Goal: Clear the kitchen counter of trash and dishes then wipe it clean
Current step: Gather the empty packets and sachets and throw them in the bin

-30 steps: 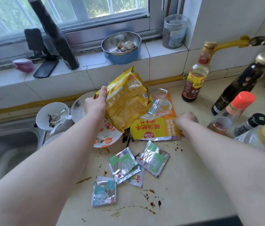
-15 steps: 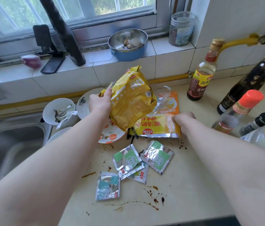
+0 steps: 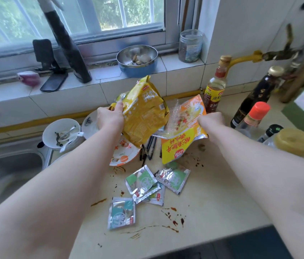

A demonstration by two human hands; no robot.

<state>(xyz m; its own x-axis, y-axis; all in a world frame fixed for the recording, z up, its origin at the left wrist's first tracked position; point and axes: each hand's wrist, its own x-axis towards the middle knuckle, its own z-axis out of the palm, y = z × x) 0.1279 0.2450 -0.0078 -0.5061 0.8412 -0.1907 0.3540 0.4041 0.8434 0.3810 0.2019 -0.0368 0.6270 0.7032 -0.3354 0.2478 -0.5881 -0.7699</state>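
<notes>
From the head view, the left grip (image 3: 110, 118) is closed around the upper edge of a crumpled yellow bag (image 3: 145, 116), with the thumb pressed on the front, and holds it up above the table (image 3: 212, 193). The right grip (image 3: 211, 120) is closed on the right edge of an orange-and-yellow packet (image 3: 183, 139). The packet is tilted up beside the yellow bag, with a crinkled clear wrapper (image 3: 172, 118) lying against its front. The two bags nearly meet in the middle.

Below the yellow bag lie a white-and-orange lid (image 3: 125, 154) and a few dark chopsticks (image 3: 148, 148). Nearer the person, four silver-and-green sachets are scattered on the table. Two (image 3: 140, 181) (image 3: 174, 179) lie side by side, a third (image 3: 155, 198) is partly under them, and a fourth (image 3: 122, 213) lies apart at the front. Brown sauce stains (image 3: 173, 221) streak the surface around them.

To the left, a white bowl (image 3: 60, 131) with a spoon and scraps stands next to a plate (image 3: 89, 122), just beside the sink (image 3: 7, 174). At the right stand several bottles, among them a vinegar bottle (image 3: 215, 90), a dark sauce bottle (image 3: 253, 98) and a red-capped bottle (image 3: 253, 116). On the window sill (image 3: 106, 73) are a steel bowl (image 3: 137, 58), a jar (image 3: 190, 45), a red onion (image 3: 28, 78) and a phone stand (image 3: 50, 71).
</notes>
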